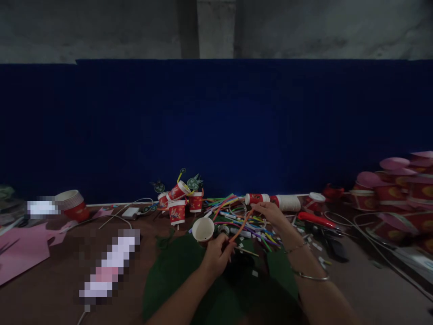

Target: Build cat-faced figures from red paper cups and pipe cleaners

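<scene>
An orange strip (241, 229) stretches at a slant between my two hands. My left hand (218, 253) is closed on its lower end, just right of an upright paper cup (203, 229) whose pale inside shows. Farther back and to the right, my right hand (269, 212) pinches the upper end, near a red cup (257, 198) lying on its side. Beneath and behind the strip lies a heap of coloured sticks (267, 234). Whether my left hand also touches the cup, I cannot tell.
Decorated red cups (177, 212) stand behind the paper cup. Stacked cups (76, 205) and pink paper (25, 248) are at the left. A red tool (318, 220), a dark object (334, 246), cables and many red cups (389, 194) occupy the right. A blue partition (216, 126) rises behind.
</scene>
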### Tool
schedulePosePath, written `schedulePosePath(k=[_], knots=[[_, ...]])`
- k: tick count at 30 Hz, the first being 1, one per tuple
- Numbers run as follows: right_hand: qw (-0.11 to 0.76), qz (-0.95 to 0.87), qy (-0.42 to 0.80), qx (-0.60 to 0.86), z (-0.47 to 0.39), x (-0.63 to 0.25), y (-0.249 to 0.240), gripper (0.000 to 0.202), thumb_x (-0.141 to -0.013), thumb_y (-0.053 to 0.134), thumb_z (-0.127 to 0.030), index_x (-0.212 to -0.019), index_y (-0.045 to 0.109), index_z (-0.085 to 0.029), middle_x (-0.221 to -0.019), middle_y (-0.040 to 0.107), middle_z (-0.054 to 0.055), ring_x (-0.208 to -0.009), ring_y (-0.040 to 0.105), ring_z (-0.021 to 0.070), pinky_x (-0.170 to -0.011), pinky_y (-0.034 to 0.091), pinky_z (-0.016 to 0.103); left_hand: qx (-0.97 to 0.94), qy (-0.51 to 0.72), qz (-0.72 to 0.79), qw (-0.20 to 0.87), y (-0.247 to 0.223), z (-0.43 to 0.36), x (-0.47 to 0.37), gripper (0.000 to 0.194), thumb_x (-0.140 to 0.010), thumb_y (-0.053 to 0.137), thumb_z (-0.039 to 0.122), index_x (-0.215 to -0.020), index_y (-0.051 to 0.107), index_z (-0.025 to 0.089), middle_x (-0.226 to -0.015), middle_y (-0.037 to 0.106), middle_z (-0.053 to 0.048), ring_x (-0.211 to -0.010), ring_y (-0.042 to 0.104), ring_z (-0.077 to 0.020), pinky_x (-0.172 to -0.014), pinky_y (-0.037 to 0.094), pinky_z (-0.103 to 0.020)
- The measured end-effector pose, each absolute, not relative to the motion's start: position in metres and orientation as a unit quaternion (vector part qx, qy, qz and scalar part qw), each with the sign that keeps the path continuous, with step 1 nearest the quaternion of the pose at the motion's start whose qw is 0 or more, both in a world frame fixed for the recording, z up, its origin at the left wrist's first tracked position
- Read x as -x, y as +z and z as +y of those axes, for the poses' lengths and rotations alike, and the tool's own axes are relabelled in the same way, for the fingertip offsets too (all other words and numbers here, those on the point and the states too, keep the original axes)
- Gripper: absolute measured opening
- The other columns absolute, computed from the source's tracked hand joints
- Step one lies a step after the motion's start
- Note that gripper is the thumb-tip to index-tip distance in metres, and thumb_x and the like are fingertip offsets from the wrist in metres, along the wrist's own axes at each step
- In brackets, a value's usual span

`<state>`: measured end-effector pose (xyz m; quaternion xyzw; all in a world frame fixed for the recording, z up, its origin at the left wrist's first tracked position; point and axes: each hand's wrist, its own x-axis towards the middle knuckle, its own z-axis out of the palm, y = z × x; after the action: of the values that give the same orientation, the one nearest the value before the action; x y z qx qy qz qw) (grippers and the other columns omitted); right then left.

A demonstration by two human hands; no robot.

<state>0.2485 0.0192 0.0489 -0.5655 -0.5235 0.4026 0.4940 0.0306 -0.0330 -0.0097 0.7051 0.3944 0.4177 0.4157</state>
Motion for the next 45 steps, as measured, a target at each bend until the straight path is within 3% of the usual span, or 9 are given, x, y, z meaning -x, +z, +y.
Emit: schedulePosePath(k=[11,18,25,31,34,37,39,41,45], knots=[[0.547,-0.447,0.361,0.609,0.036,-0.226,0.021,0.03,-0.062,0.058,-0.042,-0.047,0.054,-0.017,-0.042,0.051,-0.001,-0.041,0.041,0.01,-0.04,0.028,0.022,-0.809,0.346,0.35,0.32,-0.001,-0.039,-0.027,0.022,-0.086,0.045,0.037,-0.074,0.051,0.019,-0.057,0.061,0.001,-0.043,0.05,-0.0083,-0.042,0.034,-0.018],[0.639,-0.344,0.295,0.622,0.041,-0.266,0.023,0.029,-0.073,0.041,-0.044,-0.059,0.046,-0.02,-0.045,0.048,-0.002,-0.041,0.042,0.0109,-0.04,0.034,0.023,-0.873,0.327,0.306,0.193,-0.001,-0.046,-0.027,0.02,-0.084,0.048,0.031,-0.073,0.057,0.018,-0.057,0.058,-0.001,-0.05,0.051,-0.011,-0.046,0.034,-0.021],[0.625,-0.366,0.306,0.619,0.038,-0.285,0.022,0.031,-0.063,0.057,-0.048,-0.063,0.052,-0.017,-0.052,0.056,0.001,-0.047,0.054,0.014,-0.046,0.044,0.025,-0.845,0.369,0.332,0.2,-0.01,-0.033,-0.027,0.023,-0.087,0.043,0.023,-0.098,0.063,0.02,-0.081,0.069,-0.005,-0.073,0.063,-0.0152,-0.07,0.049,-0.027],[0.526,-0.43,0.269,0.683,0.047,-0.305,0.022,0.022,-0.078,0.049,-0.036,-0.07,0.055,-0.016,-0.057,0.059,0.002,-0.054,0.058,0.0168,-0.049,0.043,0.025,-0.853,0.366,0.333,0.165,-0.009,-0.033,-0.026,0.026,-0.088,0.04,0.023,-0.098,0.064,0.02,-0.085,0.069,-0.006,-0.077,0.063,-0.0161,-0.071,0.049,-0.026],[0.426,-0.484,0.265,0.717,0.046,-0.311,0.019,0.018,-0.08,0.058,-0.028,-0.087,0.061,-0.011,-0.087,0.064,0.01,-0.08,0.061,0.0211,-0.065,0.048,0.03,-0.861,0.336,0.352,0.143,-0.006,-0.033,-0.026,0.029,-0.089,0.038,0.026,-0.083,0.066,0.019,-0.075,0.067,-0.005,-0.071,0.062,-0.0153,-0.066,0.047,-0.025],[0.336,-0.533,0.281,0.724,0.042,-0.302,0.012,0.028,-0.087,0.053,-0.031,-0.111,0.054,-0.018,-0.115,0.054,0.008,-0.097,0.056,0.0197,-0.08,0.048,0.036,-0.858,0.331,0.365,0.143,-0.007,-0.032,-0.025,0.03,-0.09,0.037,0.027,-0.084,0.066,0.02,-0.077,0.068,-0.004,-0.074,0.063,-0.0155,-0.069,0.048,-0.025],[0.287,-0.563,0.289,0.719,0.04,-0.293,0.008,0.026,-0.086,0.053,-0.029,-0.107,0.058,-0.016,-0.109,0.058,0.006,-0.091,0.058,0.0195,-0.076,0.05,0.035,-0.85,0.342,0.372,0.15,-0.008,-0.031,-0.024,0.028,-0.089,0.038,0.028,-0.096,0.064,0.02,-0.089,0.07,-0.006,-0.083,0.064,-0.0168,-0.076,0.048,-0.027],[0.258,-0.585,0.275,0.718,0.04,-0.29,0.009,0.018,-0.082,0.053,-0.02,-0.093,0.066,-0.014,-0.088,0.066,0.005,-0.076,0.061,0.0185,-0.064,0.048,0.028,-0.843,0.348,0.379,0.156,-0.008,-0.031,-0.023,0.028,-0.089,0.039,0.029,-0.106,0.06,0.02,-0.101,0.069,-0.006,-0.092,0.064,-0.0179,-0.081,0.048,-0.029],[0.23,-0.603,0.181,0.742,0.041,-0.302,0.018,0.023,-0.072,0.046,-0.008,-0.073,0.069,-0.014,-0.07,0.068,0.006,-0.07,0.061,0.0186,-0.06,0.04,0.024,-0.837,0.35,0.39,0.155,-0.008,-0.031,-0.023,0.028,-0.088,0.04,0.029,-0.108,0.059,0.021,-0.1,0.069,-0.005,-0.09,0.065,-0.0181,-0.08,0.05,-0.029]])
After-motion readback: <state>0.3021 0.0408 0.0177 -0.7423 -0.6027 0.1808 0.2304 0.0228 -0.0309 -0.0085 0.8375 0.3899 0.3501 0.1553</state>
